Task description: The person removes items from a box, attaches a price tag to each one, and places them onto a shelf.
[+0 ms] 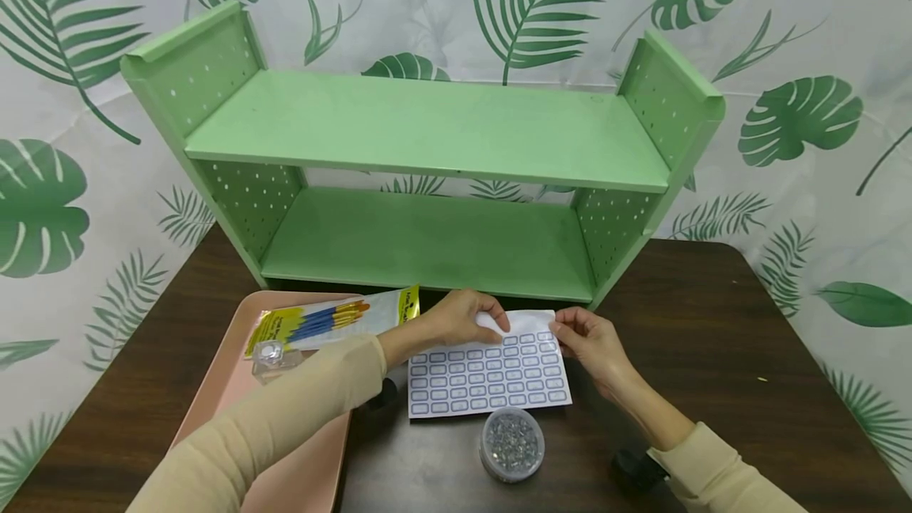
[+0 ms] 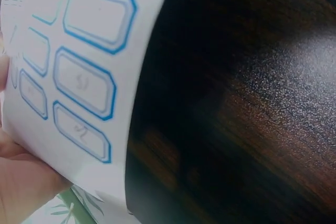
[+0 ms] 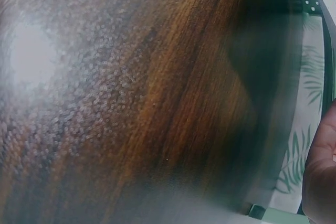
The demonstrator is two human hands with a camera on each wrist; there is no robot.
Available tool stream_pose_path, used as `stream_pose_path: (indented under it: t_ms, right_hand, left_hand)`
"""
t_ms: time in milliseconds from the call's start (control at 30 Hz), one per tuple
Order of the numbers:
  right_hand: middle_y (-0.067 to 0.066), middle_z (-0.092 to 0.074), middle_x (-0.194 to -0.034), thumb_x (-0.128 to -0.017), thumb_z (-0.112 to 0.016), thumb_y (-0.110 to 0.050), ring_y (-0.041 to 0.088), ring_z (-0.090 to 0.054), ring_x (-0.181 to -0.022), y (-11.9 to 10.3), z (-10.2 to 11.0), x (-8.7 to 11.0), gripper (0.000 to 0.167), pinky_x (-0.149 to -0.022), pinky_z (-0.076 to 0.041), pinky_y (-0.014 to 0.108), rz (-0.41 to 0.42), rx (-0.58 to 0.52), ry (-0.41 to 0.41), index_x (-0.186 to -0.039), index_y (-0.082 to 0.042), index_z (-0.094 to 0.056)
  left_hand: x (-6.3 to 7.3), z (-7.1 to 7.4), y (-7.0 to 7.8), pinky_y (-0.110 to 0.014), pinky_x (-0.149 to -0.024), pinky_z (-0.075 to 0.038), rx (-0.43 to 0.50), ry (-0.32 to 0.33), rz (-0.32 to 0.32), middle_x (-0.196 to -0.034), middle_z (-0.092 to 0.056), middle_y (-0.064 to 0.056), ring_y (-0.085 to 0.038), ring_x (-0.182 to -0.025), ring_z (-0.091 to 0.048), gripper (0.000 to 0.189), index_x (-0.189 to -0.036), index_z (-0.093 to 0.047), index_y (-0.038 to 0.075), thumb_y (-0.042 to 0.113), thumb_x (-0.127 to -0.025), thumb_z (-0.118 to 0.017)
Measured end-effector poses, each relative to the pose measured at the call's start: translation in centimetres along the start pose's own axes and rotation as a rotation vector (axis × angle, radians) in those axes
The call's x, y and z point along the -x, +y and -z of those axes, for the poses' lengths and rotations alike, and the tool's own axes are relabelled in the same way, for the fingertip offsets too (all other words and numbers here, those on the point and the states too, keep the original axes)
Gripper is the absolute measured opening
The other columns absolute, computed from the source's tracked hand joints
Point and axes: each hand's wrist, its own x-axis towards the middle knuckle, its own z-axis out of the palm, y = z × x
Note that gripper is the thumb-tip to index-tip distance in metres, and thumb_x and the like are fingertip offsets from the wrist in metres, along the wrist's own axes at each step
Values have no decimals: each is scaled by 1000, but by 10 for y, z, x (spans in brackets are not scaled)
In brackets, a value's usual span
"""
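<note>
A white sheet of blue-bordered label stickers (image 1: 492,377) is held up by both hands in front of the shelf. My left hand (image 1: 463,319) grips its top edge, thumb and forefinger bent at a curled bit of the paper. At the upper right corner, my right hand (image 1: 591,343) pinches the sheet between thumb and fingers. In the left wrist view the sheet (image 2: 84,77) bends, with part of the left hand (image 2: 26,187) at its edge. Only a sliver of the right hand (image 3: 319,182) shows in the right wrist view.
A round tub of small silvery pieces (image 1: 511,443) stands just before the sheet. On the left, a pink tray (image 1: 299,473) bears a pack of paintbrushes (image 1: 331,319) and a clear container (image 1: 273,359), partly behind the left sleeve. A green two-tier shelf (image 1: 427,125) stands behind on the dark wooden table (image 1: 712,355).
</note>
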Motion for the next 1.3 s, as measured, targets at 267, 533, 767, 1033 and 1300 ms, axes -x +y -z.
stream_pose_path:
  t_ms: [267, 533, 767, 1033, 1300]
  right_hand:
    - [-3, -57, -77, -93, -57, -8, 6, -55, -69, -1, -2, 0, 20, -62, -50, 22, 5, -7, 10, -105, 8, -54]
    - [-3, -57, -78, -93, -57, -7, 6, -55, -70, 0, -1, 1, 20, -63, -50, 22, 4, -11, 8, -105, 8, -54]
    - [-3, -57, -77, -93, -57, -8, 6, -55, -70, -1, 0, 1, 21, -64, -51, 23, -4, -11, 10, -106, 8, -55]
    - [-2, -57, -77, -93, -57, -8, 6, -56, -70, -2, 0, 1, 21, -62, -50, 21, 4, -15, 3, -106, 9, -54]
    - [-2, -57, -77, -93, -57, -8, 6, -56, -70, 0, 0, 0, 21, -63, -51, 22, 7, -13, 4, -105, 8, -54]
  left_hand:
    - [0, 0, -3, -30, -93, -41, -18, 19, -15, -95, -69, 10, -6, -97, -56, 9, -81, -67, 21, 20, -79, -76]
    - [0, 0, -3, -31, -93, -41, -31, 35, -44, -83, -69, 13, -5, -90, -56, 9, -75, -68, 21, 22, -77, -77]
    - [0, 0, -2, -35, -97, -42, -45, 27, -49, -83, -71, 11, -7, -95, -60, 5, -78, -73, 19, 22, -79, -76]
    - [0, 0, -2, -30, -87, -43, -86, 24, -65, -83, -72, 8, -6, -86, -57, 5, -80, -74, 17, 22, -80, -75]
    - [1, -4, 3, -33, -93, -42, -103, 56, -25, -79, -71, 9, -8, -88, -59, 6, -77, -74, 17, 22, -78, -76]
